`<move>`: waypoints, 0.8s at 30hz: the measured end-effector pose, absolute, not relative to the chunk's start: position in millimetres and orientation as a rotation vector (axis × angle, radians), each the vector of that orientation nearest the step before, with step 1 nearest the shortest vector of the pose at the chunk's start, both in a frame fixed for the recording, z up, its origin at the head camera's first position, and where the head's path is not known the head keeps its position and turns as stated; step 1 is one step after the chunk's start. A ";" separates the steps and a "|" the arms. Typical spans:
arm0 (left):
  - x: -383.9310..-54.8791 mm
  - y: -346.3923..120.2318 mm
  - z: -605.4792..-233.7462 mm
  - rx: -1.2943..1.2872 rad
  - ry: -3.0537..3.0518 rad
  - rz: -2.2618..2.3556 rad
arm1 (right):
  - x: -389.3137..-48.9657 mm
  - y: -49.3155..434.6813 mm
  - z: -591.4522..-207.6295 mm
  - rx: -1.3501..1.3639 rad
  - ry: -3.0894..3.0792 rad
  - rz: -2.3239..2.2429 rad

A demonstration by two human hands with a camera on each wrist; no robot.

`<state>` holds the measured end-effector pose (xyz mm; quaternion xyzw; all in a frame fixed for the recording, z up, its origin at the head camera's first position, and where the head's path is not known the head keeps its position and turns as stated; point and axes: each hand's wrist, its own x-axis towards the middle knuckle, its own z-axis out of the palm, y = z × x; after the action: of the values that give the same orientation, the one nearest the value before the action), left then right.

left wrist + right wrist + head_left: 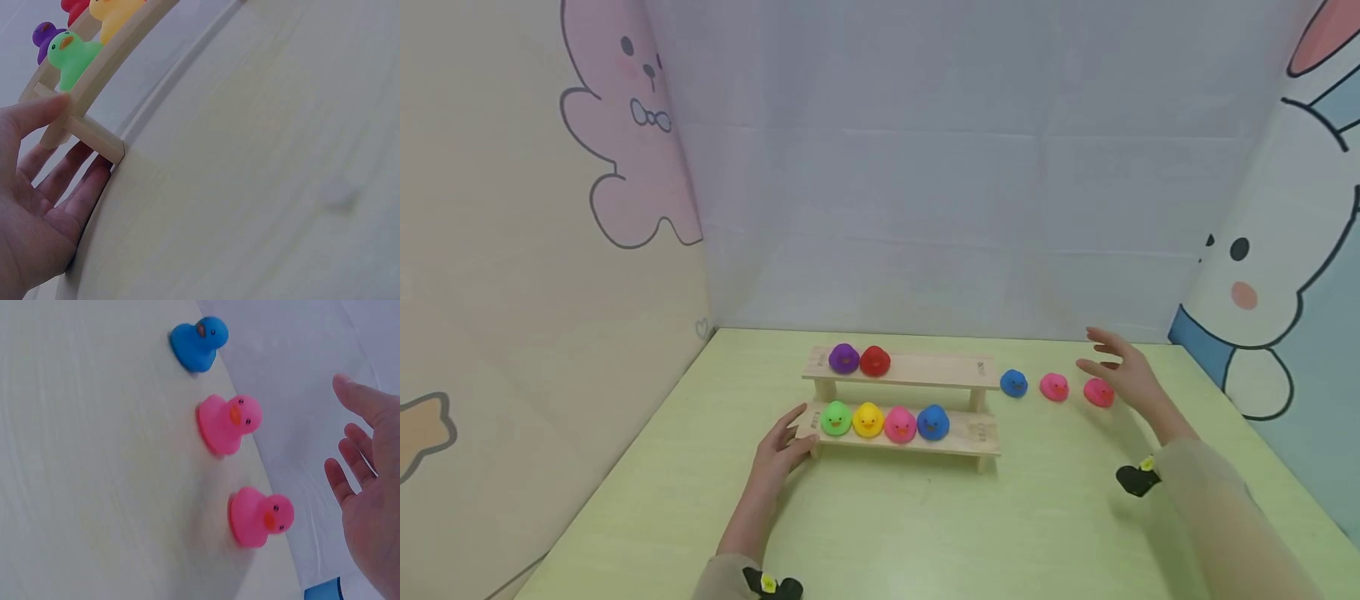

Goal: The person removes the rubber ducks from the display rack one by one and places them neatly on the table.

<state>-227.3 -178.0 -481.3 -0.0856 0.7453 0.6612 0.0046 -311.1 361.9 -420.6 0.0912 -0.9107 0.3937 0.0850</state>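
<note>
At its lower left end, my left hand (778,454) grips a two-step wooden rack (925,369); the thumb lies at the front edge and the fingers reach behind the leg (94,139). A purple duck (844,358) and a red duck (875,361) sit on the upper step. Along the lower step stand a green duck (836,418), a yellow duck (868,419), a pink duck (900,424) and a blue duck (933,422). Holding nothing, my right hand (1123,371) hovers with extended fingers above the rightmost pink duck (259,517) on the table.
Right of the rack, another blue duck (1013,383) and a second loose pink duck (1054,387) stand in a row on the pale green table (910,533). A white curtain (880,208) hangs behind. Cartoon-printed sheets (550,292) flank both sides.
</note>
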 end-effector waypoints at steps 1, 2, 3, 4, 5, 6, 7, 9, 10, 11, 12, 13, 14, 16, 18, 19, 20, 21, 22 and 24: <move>-227.0 -178.0 -481.2 -0.263 2.336 2.070 | -313.3 356.2 -416.9 0.283 -2.710 1.182; -226.8 -178.0 -481.3 -0.259 2.339 2.068 | -315.5 350.4 -413.3 0.296 -2.702 1.195; -226.6 -177.8 -481.0 -0.257 2.337 2.070 | -317.4 344.3 -410.1 0.308 -2.695 1.203; -226.4 -177.7 -480.8 -0.250 2.338 2.070 | -319.3 338.2 -407.1 0.321 -2.687 1.207; -226.5 -177.6 -480.7 -0.245 2.337 2.072 | -321.3 332.3 -404.9 0.335 -2.672 1.213; -226.8 -177.6 -480.9 -0.245 2.336 2.074 | -322.8 326.1 -402.7 0.355 -2.652 1.231; -227.0 -177.7 -481.1 -0.248 2.335 2.074 | -324.3 319.8 -400.9 0.378 -2.629 1.252; -227.3 -177.9 -481.4 -0.252 2.336 2.073 | -326.1 306.4 -397.3 0.420 -2.586 1.276; -227.3 -178.0 -481.4 -0.253 2.336 2.073 | -327.0 299.6 -395.9 0.439 -2.563 1.291; -227.5 -178.1 -481.5 -0.254 2.335 2.073 | -328.1 292.6 -394.6 0.466 -2.535 1.313; -227.2 -178.3 -481.4 -0.253 2.335 2.074 | -328.9 285.3 -393.2 0.489 -2.515 1.332; -227.3 -178.2 -481.4 -0.256 2.334 2.074 | -329.6 278.0 -391.8 0.509 -2.495 1.351; -227.2 -178.3 -481.4 -0.255 2.334 2.075 | -330.2 270.9 -390.2 0.527 -2.483 1.361; -226.6 -178.4 -480.9 -0.248 2.331 2.080 | -330.9 256.5 -387.3 0.563 -2.470 1.376; -226.3 -178.3 -480.8 -0.249 2.332 2.077 | -330.7 242.4 -383.9 0.598 -2.463 1.395; -226.4 -178.2 -480.9 -0.250 2.333 2.077 | -330.8 235.9 -382.5 0.616 -2.459 1.403; -226.3 -178.2 -480.9 -0.247 2.333 2.078 | -330.7 229.4 -381.1 0.632 -2.458 1.410; -226.3 -178.1 -480.7 -0.250 2.331 2.078 | -330.6 222.9 -379.7 0.654 -2.453 1.418; -226.6 -178.0 -481.1 -0.251 2.331 2.077 | -331.1 217.0 -378.9 0.676 -2.443 1.436; -226.7 -178.0 -481.4 -0.254 2.333 2.076 | -332.8 205.4 -378.0 0.718 -2.425 1.456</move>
<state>-226.7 -178.0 -481.4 -0.0812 0.7445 0.6626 0.0041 -332.8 205.4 -378.0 0.2446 -0.8258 0.4957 0.1115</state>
